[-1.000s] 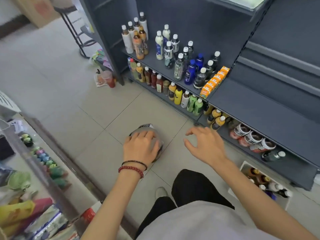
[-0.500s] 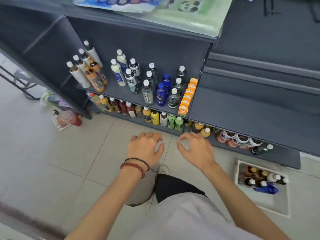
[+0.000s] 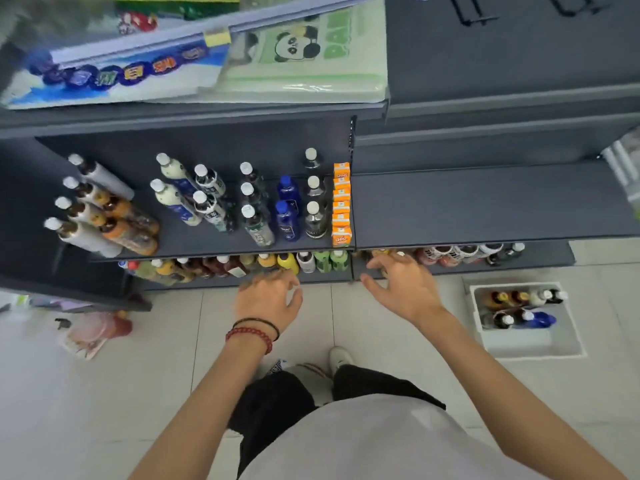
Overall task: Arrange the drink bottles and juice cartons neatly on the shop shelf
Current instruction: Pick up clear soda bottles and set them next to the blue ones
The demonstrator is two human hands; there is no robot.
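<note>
I stand over a dark grey shop shelf (image 3: pixel 485 209). On its left bay stand rows of drink bottles (image 3: pixel 256 216), white-capped and blue ones, with a line of orange juice cartons (image 3: pixel 341 206) along the bay's right edge. More bottles (image 3: pixel 287 263) fill the bottom shelf below. My left hand (image 3: pixel 268 299), with bracelets on its wrist, hovers open in front of the bottom shelf. My right hand (image 3: pixel 403 289) is open too, fingers spread, near the bottom shelf's divider. Neither hand holds anything.
A white box (image 3: pixel 533 341) on the floor at the right holds several bottles lying down. A pinkish bag and spray bottle (image 3: pixel 93 332) lie on the floor at the left. Packaged goods, one with a panda print (image 3: pixel 304 57), lie on the upper shelf.
My view has swung up from the floor to the shelf as I rose. My left hand has let go of the round seat on the floor, and both hands now hover by the bottom shelf.
</note>
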